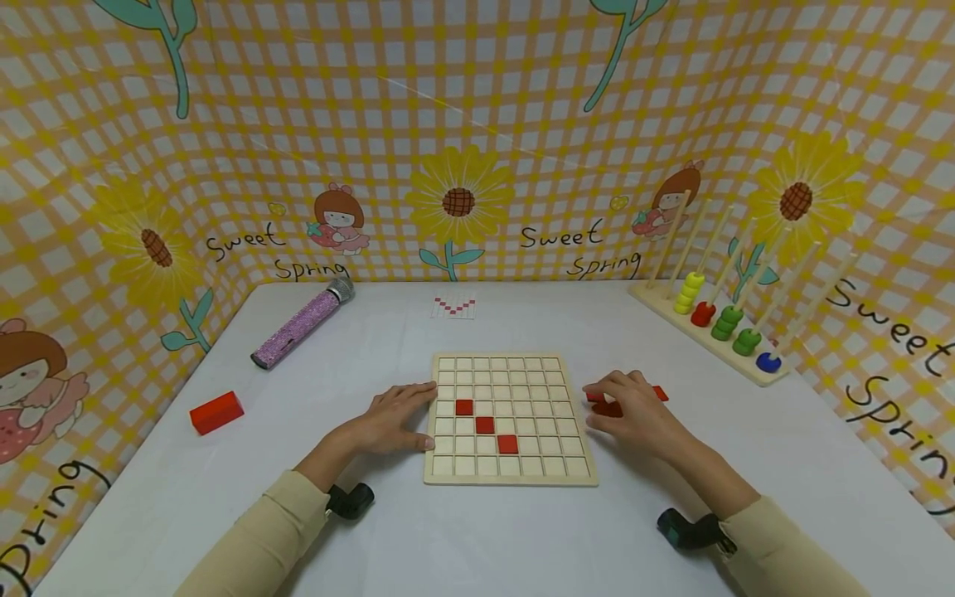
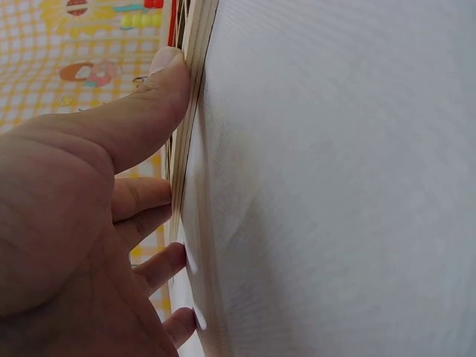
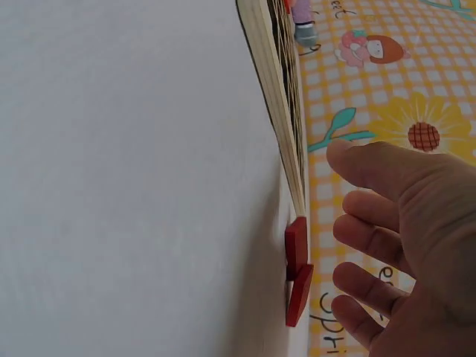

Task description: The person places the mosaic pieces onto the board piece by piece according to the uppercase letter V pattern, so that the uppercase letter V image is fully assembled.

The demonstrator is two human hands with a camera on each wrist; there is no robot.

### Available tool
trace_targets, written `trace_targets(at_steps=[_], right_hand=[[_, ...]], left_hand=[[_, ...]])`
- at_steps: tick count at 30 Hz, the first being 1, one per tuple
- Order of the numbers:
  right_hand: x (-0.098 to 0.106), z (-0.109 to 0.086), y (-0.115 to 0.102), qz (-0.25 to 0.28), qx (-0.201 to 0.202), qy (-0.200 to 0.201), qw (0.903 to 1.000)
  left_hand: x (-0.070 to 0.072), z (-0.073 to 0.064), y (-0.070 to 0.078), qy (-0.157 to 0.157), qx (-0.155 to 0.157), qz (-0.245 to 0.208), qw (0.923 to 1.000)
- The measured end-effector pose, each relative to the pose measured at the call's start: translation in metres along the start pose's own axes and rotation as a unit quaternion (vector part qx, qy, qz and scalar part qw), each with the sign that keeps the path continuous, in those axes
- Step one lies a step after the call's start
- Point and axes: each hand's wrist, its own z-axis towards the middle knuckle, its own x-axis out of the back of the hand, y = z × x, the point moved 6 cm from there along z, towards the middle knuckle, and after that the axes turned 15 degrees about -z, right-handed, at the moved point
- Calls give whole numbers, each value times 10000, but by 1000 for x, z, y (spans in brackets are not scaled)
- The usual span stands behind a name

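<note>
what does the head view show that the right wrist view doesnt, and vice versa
Only the head view shows the left hand, the bead frame and the small pattern card. Only the right wrist view shows the palm side of the right hand. Both show that hand, the wooden board, loose red tiles and the microphone, which the wrist view cuts off.
</note>
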Motion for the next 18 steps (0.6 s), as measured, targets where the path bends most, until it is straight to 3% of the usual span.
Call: trace_targets(at_steps=[18], right_hand=[[0, -9, 31, -197, -37, -174, 9996]], left_hand=[[0, 1, -1, 4, 55, 29, 10000]])
